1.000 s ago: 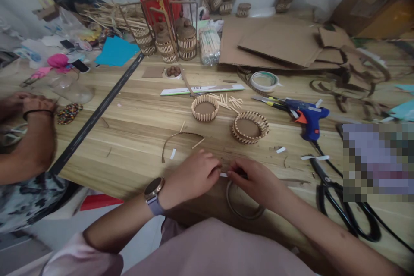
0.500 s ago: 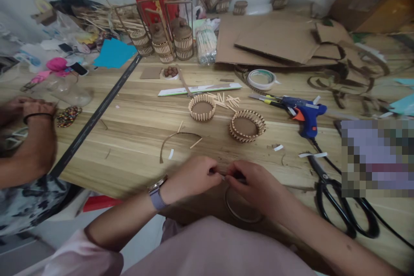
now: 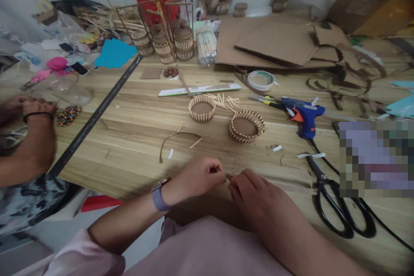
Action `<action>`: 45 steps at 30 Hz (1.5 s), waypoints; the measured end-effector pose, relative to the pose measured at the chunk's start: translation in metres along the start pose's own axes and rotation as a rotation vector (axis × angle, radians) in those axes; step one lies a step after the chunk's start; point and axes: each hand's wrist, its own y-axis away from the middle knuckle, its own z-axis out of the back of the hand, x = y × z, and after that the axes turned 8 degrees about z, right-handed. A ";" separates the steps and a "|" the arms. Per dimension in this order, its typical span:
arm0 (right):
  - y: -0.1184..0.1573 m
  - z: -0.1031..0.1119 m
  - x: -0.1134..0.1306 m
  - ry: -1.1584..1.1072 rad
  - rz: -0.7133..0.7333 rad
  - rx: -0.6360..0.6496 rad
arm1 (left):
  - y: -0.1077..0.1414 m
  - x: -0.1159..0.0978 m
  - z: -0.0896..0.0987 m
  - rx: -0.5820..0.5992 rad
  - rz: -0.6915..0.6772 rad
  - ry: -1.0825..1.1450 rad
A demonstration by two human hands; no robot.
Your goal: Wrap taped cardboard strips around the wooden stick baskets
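My left hand (image 3: 205,177), with a watch on its wrist, is closed in a pinch near the table's front edge. Close beside it, my right hand (image 3: 254,194) is closed too, knuckles up. A thin brown strip (image 3: 228,177) shows in the small gap between the fingertips; most of it is hidden by my fingers. Beyond my hands stand two round cardboard trays ringed with short sticks: a smaller one (image 3: 202,108) and a wider one (image 3: 246,127). A curved brown strip (image 3: 181,133) lies left of them with loose sticks beside it.
On the right lie a blue glue gun (image 3: 305,112), black-handled scissors (image 3: 333,207) and a roll of tape (image 3: 261,80). Cardboard sheets (image 3: 271,39) and small lidded baskets (image 3: 184,43) fill the back. Another person's arm (image 3: 35,146) rests at the left.
My right hand has turned knuckles up and shifted slightly. The brown loop that hung below it is out of sight now. My left hand has moved slightly right.
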 end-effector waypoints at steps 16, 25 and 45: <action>0.013 -0.001 0.001 0.003 -0.013 -0.062 | -0.002 -0.003 -0.009 -0.002 0.039 -0.018; 0.017 0.026 -0.030 -0.519 -0.247 0.055 | -0.001 0.005 0.007 -0.036 0.038 -0.198; -0.023 -0.004 -0.050 -0.758 -0.402 0.473 | 0.027 0.013 0.004 -0.147 -0.100 -0.658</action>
